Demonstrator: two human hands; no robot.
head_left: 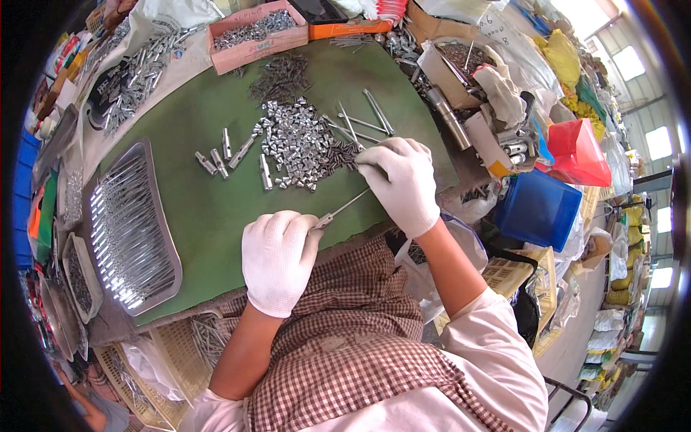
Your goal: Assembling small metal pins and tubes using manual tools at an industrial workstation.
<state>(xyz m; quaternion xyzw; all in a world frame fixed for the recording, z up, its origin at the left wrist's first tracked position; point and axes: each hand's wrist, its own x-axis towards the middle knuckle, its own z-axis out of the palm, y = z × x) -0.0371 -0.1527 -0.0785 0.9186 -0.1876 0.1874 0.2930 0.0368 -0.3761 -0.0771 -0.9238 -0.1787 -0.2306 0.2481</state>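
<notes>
Left hand (279,261): clenched on a thin metal rod (344,207).
Right hand (398,183): pinching small parts at the heap (299,144).
Risk: the rod may slip through the gloved grip.

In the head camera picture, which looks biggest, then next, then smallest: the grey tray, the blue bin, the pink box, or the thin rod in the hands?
1. Grey tray, though it lies nearer the camera.
2. Blue bin and pink box: too alike to rank.
3. Thin rod, held between left hand and right hand.
</notes>
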